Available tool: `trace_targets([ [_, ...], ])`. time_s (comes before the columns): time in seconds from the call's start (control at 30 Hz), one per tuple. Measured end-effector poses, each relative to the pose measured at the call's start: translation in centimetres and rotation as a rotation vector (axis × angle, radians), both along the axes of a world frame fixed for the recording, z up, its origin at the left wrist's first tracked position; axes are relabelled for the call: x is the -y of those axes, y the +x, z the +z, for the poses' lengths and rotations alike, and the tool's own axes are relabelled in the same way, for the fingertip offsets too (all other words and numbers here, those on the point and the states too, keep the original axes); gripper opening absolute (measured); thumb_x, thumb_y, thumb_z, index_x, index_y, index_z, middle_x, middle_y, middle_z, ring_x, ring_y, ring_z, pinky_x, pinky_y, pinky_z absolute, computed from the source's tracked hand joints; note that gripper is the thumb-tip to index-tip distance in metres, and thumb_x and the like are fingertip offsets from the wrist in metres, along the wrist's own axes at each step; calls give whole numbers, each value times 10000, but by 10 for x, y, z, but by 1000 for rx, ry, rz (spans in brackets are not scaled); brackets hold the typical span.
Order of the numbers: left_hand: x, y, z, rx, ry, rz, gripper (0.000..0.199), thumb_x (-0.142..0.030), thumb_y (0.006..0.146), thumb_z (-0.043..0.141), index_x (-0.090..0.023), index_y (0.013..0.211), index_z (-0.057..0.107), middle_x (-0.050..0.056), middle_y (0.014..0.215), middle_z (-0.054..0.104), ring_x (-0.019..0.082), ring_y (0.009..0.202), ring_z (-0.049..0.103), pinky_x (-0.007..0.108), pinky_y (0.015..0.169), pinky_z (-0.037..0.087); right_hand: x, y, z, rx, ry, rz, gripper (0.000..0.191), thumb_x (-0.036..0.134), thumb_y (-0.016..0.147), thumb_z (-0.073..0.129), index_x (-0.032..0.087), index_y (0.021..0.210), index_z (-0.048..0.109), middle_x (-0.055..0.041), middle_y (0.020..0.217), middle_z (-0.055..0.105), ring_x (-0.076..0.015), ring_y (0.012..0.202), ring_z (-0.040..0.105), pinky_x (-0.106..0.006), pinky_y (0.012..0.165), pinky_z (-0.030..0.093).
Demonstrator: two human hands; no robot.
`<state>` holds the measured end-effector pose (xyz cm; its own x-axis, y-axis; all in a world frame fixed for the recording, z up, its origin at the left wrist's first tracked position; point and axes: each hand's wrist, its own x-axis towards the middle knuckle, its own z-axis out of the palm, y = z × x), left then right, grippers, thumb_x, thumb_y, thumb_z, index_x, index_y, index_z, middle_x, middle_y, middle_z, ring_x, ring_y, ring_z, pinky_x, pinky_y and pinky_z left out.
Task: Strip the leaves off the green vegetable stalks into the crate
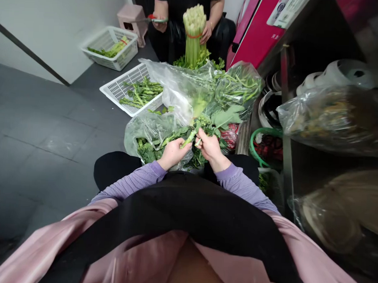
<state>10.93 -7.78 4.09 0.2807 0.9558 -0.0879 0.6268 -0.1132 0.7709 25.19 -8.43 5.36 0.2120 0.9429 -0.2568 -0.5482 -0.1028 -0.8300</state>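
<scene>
Seen against the near white rectangular slatted plastic basket [132, 75], the slender light-green vegetable stalk [190, 137] lies to its right and closer to the wearer. The stalk sits between the left hand [172, 152] and the right hand [211, 148], its long axis slanting from lower left up and away to the right. Neither is nearer, since both touch it: the left is closed around the near end, the right pinches farther along with thumb and fingers. Counting, there are one stalk clearly between the hands; two white baskets, the far white slatted basket [126, 57] standing beyond and left of the landmark; one upright, red-banded bundle of pale-green stems [193, 41], beyond it and right, steadied by one co-worker's hand [206, 33]; and one round green plastic basket [261, 131], well to its right. The loose green stems [144, 93] inside the landmark overlap too much to count.
</scene>
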Motion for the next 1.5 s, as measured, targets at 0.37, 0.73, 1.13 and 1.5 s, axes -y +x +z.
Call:
trace_targets([
  [0.37,6,9,-4,340,-304,47,321,-422,811,549,-178,633,439,-48,498,418,73,411,368,195,426,262,-5,-20,-13,70,-27,-180,336,379,769,654,191,595,436,76,439,403,-37,366,321,-188,348,249],
  [0.73,4,-6,-2,994,-1199,-435,462,-607,837,450,-165,700,443,-51,455,409,65,267,319,175,248,273,-6,2,-2,-279,-129,180,404,407,854,589,185,581,390,77,480,337,-34,379,270,-160,356,266],
  [1.13,12,-7,-12,782,-893,-374,444,-577,840,479,-164,680,466,-47,419,415,59,261,315,170,264,239,0,-4,3,-348,-237,94,370,194,876,503,186,555,319,83,450,267,-36,373,202,-139,339,210],
  [1.5,-14,-25,-1,649,-500,171,423,-584,840,472,-182,710,444,-68,452,416,52,295,333,181,305,240,28,0,-20,-198,-320,8,415,342,728,734,189,618,365,94,463,351,-21,385,273,-147,354,229],
])
